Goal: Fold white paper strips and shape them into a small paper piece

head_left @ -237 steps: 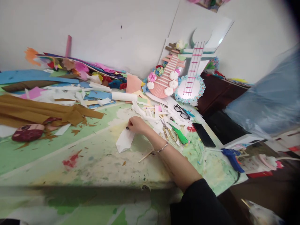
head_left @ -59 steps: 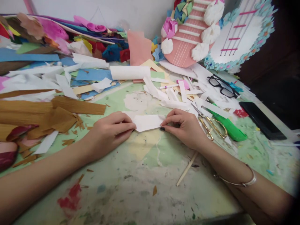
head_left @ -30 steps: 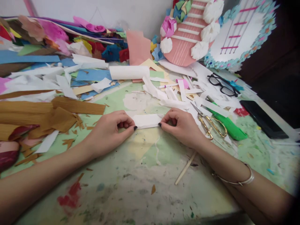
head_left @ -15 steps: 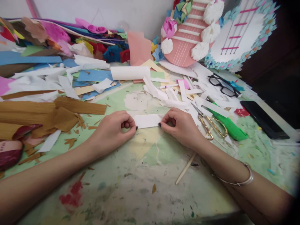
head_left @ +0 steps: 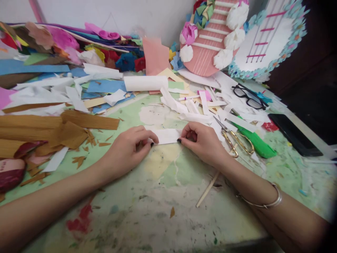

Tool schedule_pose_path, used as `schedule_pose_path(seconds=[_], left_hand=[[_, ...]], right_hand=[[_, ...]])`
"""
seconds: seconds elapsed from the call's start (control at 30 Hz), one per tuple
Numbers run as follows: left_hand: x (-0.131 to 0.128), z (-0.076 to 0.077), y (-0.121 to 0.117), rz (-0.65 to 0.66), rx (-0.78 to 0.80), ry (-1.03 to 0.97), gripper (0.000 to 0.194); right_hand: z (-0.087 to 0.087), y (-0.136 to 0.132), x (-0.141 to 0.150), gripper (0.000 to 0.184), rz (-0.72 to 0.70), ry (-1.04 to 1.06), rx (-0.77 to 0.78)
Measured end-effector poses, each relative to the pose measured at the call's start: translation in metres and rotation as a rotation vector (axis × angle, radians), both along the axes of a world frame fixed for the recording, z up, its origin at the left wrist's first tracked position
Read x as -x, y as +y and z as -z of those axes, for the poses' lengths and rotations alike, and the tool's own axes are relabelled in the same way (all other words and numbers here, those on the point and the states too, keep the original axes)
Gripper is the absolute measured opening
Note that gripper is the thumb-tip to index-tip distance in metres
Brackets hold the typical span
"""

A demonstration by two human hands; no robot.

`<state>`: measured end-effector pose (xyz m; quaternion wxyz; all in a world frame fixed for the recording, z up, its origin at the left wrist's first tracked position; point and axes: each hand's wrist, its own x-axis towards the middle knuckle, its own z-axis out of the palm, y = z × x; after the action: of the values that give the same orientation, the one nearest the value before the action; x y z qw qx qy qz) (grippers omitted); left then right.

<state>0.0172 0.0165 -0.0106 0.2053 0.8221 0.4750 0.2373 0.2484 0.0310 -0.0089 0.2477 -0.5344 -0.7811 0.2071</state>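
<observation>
Head view: paint-stained bench (head_left: 147, 207) fills most of the frame. At the back, a pink instrument-shaped piece (head_left: 207, 58) with paper flowers leans beside a white rounded piece (head_left: 263, 45) edged in pale blue flowers. Brown paper (head_left: 31, 126) is spread at the left, frayed bits around its near end.

Two bare hands meet the work mid-bench: left hand (head_left: 131, 146) and right hand (head_left: 204, 142), well apart from each other. Fingertips of each look pinched closed on one white paper strip (head_left: 168, 136).

Right of the hands: black phone (head_left: 295, 134); nearer, gold-handled scissors (head_left: 228, 131) lying idle beside the right hand. Wooden stick (head_left: 209, 188) passes beneath the right wrist.

Progress: strip is separate from the white roll (head_left: 146, 83) behind it, and its near edge runs straight, probably a fold being worked; I judge this mid-way. Whether the crease runs full length cannot be told, as fingers hide both ends. Nothing shows it joined to anything yet.

Position: strip lies flat or nearly so, spanning the gap between the hands, left end partly behind the left fingers, right end under the right thumb.
</observation>
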Motion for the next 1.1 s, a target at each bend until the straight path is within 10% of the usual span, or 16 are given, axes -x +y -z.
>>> schedule_pose_path(seconds=[0.27, 0.53, 0.73, 1.1], left_hand=[[0.002, 0.009, -0.005, 0.028, -0.292, 0.009, 0.022], [-0.007, 0.001, -0.026, 0.170, -0.709, 0.549, 0.028], [-0.009, 0.000, -0.033, 0.197, -0.716, 0.645, 0.033], [-0.011, 0.002, -0.026, 0.199, -0.520, 0.658, 0.048]], right_hand=[[0.001, -0.008, 0.004, 0.016, -0.066, -0.046, -0.120], [0.003, -0.019, 0.009, 0.025, -0.220, -0.357, -0.416], [-0.010, -0.048, 0.024, 0.022, -0.276, -0.779, -0.390], [-0.008, -0.055, 0.027, 0.047, -0.240, -0.759, -0.322]])
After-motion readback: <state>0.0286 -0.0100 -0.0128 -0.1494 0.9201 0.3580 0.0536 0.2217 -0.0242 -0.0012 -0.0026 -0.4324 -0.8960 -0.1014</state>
